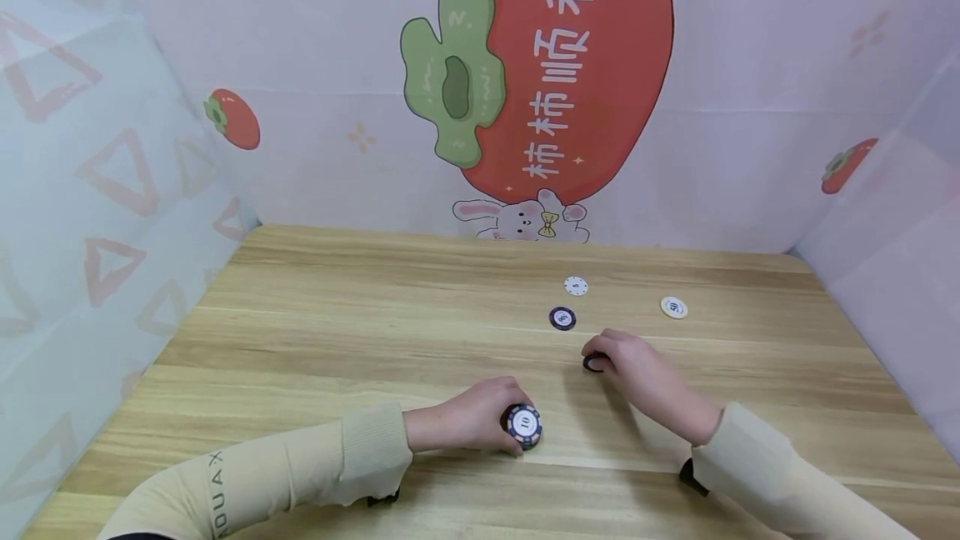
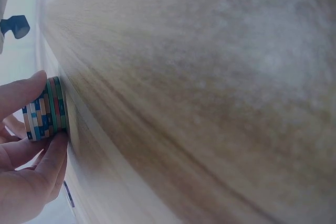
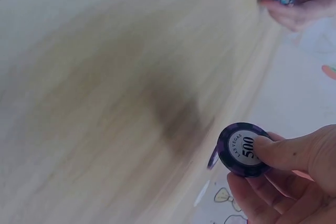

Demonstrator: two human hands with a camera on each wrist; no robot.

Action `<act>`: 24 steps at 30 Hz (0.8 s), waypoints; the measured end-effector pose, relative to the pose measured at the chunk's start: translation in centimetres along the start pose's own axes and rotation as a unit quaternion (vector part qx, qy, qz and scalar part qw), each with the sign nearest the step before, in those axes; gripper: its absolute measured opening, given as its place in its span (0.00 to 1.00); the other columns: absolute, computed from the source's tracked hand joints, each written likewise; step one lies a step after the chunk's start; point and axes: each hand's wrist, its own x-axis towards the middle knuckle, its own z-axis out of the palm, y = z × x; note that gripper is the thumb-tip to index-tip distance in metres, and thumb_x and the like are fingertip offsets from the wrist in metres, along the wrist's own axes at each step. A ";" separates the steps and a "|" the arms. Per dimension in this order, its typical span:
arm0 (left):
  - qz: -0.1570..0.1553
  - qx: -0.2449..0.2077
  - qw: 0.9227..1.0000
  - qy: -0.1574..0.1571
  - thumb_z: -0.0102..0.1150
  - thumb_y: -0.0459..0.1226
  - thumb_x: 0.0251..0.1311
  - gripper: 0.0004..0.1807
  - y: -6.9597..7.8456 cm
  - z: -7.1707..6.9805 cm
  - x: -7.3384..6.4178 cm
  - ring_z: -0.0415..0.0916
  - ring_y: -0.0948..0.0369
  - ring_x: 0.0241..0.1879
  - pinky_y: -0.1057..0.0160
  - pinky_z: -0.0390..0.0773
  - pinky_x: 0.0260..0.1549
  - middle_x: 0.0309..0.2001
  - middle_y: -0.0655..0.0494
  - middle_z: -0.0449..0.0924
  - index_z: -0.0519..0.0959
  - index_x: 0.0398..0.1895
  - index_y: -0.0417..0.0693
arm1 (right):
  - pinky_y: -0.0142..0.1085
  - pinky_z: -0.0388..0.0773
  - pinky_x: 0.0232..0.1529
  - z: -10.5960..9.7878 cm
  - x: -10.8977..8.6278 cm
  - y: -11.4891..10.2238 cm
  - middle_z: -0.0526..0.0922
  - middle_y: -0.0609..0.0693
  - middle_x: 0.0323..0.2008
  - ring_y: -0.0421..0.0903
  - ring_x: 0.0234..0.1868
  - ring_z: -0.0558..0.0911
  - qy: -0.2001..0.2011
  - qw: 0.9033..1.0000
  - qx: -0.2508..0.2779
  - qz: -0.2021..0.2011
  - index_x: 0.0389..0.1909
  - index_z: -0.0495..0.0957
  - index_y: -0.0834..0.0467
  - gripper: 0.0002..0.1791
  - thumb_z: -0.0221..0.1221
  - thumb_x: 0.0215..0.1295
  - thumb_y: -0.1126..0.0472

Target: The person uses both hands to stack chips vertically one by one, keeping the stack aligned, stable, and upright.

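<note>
My left hand [image 1: 472, 419] grips a stack of poker chips [image 1: 524, 427], thumb and fingers around its sides. A chip marked 10 tops the stack; its blue, green, orange and white edges show in the left wrist view, where the stack stands on the table. With thumb and fingers, my right hand [image 1: 651, 380] pinches a dark purple poker chip [image 3: 237, 153] marked 500, held above the table. Just beyond it lies another dark purple chip [image 1: 562, 318], flat on the wood. A white chip [image 1: 576, 286] marked 5 is behind that one.
A cream chip [image 1: 674, 307] marked 50 lies farther right on the wooden table [image 1: 337, 315]. Printed cloth walls [image 1: 315, 165] rise behind the table and along both sides. Dark straps or mounts show beneath both sleeves.
</note>
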 end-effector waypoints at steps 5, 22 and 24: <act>-0.003 -0.001 1.000 -0.005 0.73 0.38 0.38 0.22 0.0 0.0 0.1 0.69 0.69 0.37 0.72 0.69 0.42 0.36 0.61 0.72 0.79 0.41 0.45 | 0.38 0.77 0.37 -0.1 0.1 -0.5 0.80 0.46 0.30 0.42 0.34 0.79 -0.010 0.999 0.035 0.017 0.32 0.81 0.59 0.08 0.61 0.52 0.73; -0.005 0.001 1.000 -0.009 0.73 0.39 0.39 0.23 -0.1 -0.1 0.1 0.68 0.69 0.37 0.72 0.69 0.42 0.36 0.62 0.72 0.79 0.41 0.44 | 0.30 0.74 0.31 -0.5 0.2 -2.5 0.82 0.45 0.28 0.40 0.31 0.78 -0.047 0.977 0.186 0.097 0.32 0.82 0.58 0.06 0.64 0.52 0.63; -0.005 0.002 1.000 -0.009 0.73 0.39 0.39 0.23 -0.1 -0.1 0.1 0.68 0.69 0.37 0.72 0.69 0.42 0.36 0.62 0.72 0.79 0.41 0.44 | 0.30 0.74 0.31 -0.4 0.2 -2.7 0.82 0.45 0.28 0.39 0.30 0.78 -0.048 0.974 0.196 0.103 0.32 0.82 0.58 0.06 0.65 0.52 0.62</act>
